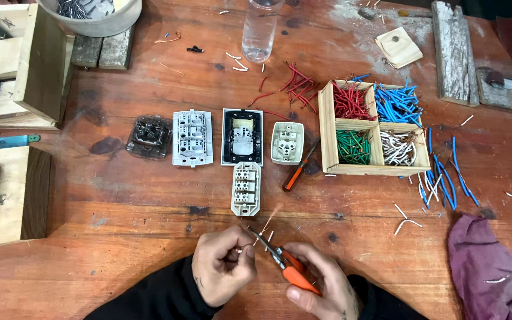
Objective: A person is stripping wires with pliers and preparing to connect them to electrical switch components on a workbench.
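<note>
**Kid:** Down at the near edge of the tabletop (149,219) are two hands. What do they hold?

**Pal:** The right hand (318,284) is wrapped round the orange grips of the pliers (285,264). Its fingers are closed tight on them. The thin metal tip points up and left, at the left hand (223,266).

**Kid:** And that one?

**Pal:** Its fingers are curled in, pinching a wire (265,228). The wire is thin and light, so it is hard to see. It sticks up past the plier tip.

**Kid:** What is just above the hands?

**Pal:** A white switch block (246,188), lying flat. Above it is a row of four parts: a dark clear one (149,137), a grey plate (192,137), a black frame (242,137) and a small white socket (287,143).

**Kid:** Any more tools?

**Pal:** A screwdriver (300,167) with an orange handle lies beside the socket, tilted.

**Kid:** And the box?

**Pal:** A wooden tray (327,127) with four parts. Red bits are top left, blue top right, green bottom left, white bottom right. More blue bits (445,172) lie loose on its right. A purple rag (487,266) sits in the near right corner, and a clear bottle (260,29) stands at the far side.
</note>
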